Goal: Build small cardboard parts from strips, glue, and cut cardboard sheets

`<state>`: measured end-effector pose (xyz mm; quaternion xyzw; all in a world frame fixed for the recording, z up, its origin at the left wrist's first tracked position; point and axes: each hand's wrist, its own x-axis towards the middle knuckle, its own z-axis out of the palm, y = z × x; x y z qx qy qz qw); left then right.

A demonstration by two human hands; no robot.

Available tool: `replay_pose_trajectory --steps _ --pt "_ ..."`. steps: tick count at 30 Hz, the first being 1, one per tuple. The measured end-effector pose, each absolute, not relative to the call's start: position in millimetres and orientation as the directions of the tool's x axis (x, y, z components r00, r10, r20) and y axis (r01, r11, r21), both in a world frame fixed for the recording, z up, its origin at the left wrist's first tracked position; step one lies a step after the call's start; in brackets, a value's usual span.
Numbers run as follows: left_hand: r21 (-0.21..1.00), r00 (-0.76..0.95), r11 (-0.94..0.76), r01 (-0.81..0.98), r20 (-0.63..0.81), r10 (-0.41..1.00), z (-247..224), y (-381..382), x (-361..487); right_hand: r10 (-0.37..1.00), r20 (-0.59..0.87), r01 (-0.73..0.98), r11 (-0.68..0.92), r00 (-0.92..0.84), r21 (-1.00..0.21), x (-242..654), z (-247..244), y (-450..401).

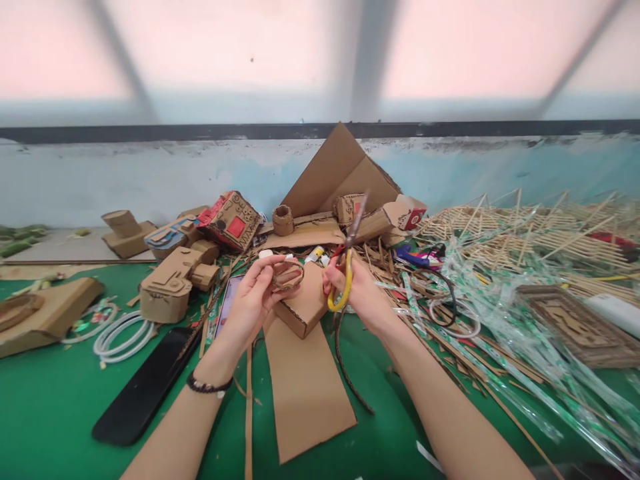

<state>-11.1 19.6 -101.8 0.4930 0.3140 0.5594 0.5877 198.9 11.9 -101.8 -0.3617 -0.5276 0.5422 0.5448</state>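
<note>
Between the thumb and fingers of my left hand [259,285] is a thin cardboard ring [301,275], a strip bent into a loop. My right hand [361,288] is closed on a pair of scissors [349,267] with yellow and red handles, blades pointing up and away. A dark, narrow cardboard strip [345,367] hangs below my right hand onto the table; whether the fingers hold it I cannot tell. A flat cardboard box [303,312] lies between and just beyond my hands. Under its near edge rests a cardboard sheet [307,393].
Cardboard models [170,283] stand at left, near coiled white tubing [124,340] and a long black object [145,387]. Cardboard scraps and a small cardboard cylinder [283,220] lie ahead. Clear plastic strips [500,320] and thin wooden sticks [505,223] cover the right.
</note>
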Motion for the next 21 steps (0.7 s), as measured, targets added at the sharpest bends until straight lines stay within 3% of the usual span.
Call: replay_pose_trajectory --steps 6,10,15,18,21 --pt "0.925 0.088 -0.276 -0.26 0.308 0.947 -103.2 17.6 -11.8 0.938 0.261 -0.052 0.256 -0.227 -0.965 191.0 -104.5 2.9" --pt "0.905 -0.003 -0.388 -0.173 0.393 0.919 -110.8 22.3 -16.2 0.943 0.258 0.161 0.294 -0.212 -0.942 194.0 -103.1 1.7" --pt "0.858 -0.065 -0.511 -0.052 0.508 0.859 -113.5 25.0 -19.6 0.896 0.383 0.445 0.445 -0.227 -0.777 198.3 -108.4 6.5" --pt "0.826 -0.137 -0.563 0.043 0.563 0.815 -106.5 19.5 -16.2 0.861 0.456 0.518 0.503 -0.226 -0.692 195.0 -112.8 8.3" --pt "0.796 -0.19 -0.591 0.131 0.606 0.773 -100.8 12.7 -12.0 0.872 0.434 0.555 0.481 -0.225 -0.679 191.2 -113.9 6.7"
